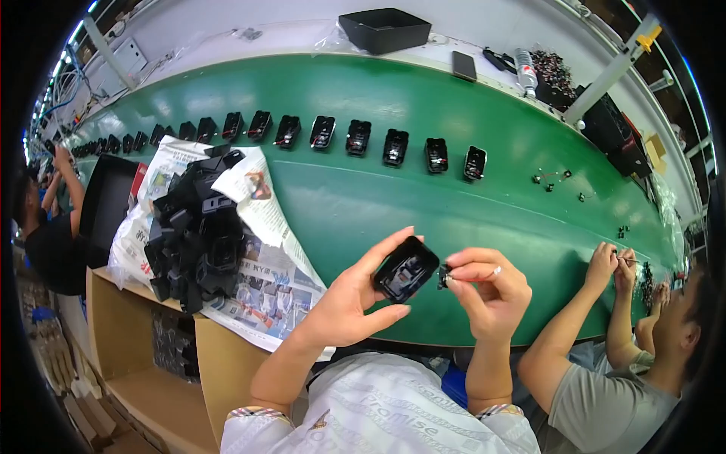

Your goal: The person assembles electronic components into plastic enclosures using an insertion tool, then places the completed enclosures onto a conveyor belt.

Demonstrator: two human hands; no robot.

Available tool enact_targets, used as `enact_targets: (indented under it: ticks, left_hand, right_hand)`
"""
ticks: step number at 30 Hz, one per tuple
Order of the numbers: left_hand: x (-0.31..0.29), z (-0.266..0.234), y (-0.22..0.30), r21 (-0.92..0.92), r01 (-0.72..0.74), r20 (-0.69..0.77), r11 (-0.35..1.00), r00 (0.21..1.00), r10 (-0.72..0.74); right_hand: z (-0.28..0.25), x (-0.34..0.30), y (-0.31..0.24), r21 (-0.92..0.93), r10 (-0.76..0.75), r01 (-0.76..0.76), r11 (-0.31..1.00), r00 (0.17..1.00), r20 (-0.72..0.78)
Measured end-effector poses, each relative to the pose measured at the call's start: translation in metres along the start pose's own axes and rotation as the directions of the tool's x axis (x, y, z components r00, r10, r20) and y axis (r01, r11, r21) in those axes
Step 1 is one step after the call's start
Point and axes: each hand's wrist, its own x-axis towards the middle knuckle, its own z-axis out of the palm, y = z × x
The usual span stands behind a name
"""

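Note:
Between the thumb and fingers of my left hand (344, 303) is a black plastic housing (407, 270), tilted so that its hollow inside faces up. My right hand (491, 291) pinches a small black part (444, 277) right beside the housing's right edge; its exact kind is too small to tell. Farther off, a long row of similar black housings (395, 147) runs across the green bench, some with red and white bits inside. To my left, a heap of black plastic housings (200, 227) lies on newspaper (276, 284).
An open cardboard box (144, 356) stands below the newspaper. Small wired parts (552, 178) lie on the green table (340, 200) at the right. A black tray (384, 30), a phone (463, 66) and a bottle (525, 72) sit along the far ledge. Co-workers (616, 386) sit on both sides.

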Motion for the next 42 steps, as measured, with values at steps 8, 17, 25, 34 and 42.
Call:
enact_targets:
  ticks: [8, 17, 25, 34, 42]
  left_hand:
    - [-0.007, 0.001, 0.002, 0.768, -0.214, -0.139, 0.604, 0.865, 0.482]
    - [-0.004, -0.003, 0.005, 0.902, -0.289, 0.044, 0.32, 0.8, 0.598]
    - [0.002, -0.004, 0.009, 0.911, -0.322, 0.128, 0.258, 0.814, 0.567]
    - [0.002, -0.002, 0.011, 0.903, -0.317, 0.093, 0.29, 0.803, 0.589]
    - [0.004, 0.006, 0.009, 0.925, -0.331, 0.178, 0.189, 0.813, 0.554]
  right_hand:
    - [0.034, -0.009, -0.008, -0.291, -0.214, 0.235, 0.927, 0.971, 0.103]
    - [0.035, -0.006, -0.011, -0.4, -0.248, 0.279, 0.873, 0.96, 0.127]
    - [0.03, -0.004, -0.008, -0.458, -0.245, 0.345, 0.819, 0.933, 0.263]
    - [0.028, -0.009, -0.009, -0.124, -0.027, 0.064, 0.99, 0.96, 0.279]
    - [0.021, -0.031, 0.018, 0.282, 0.042, -0.093, 0.955, 0.982, 0.184]
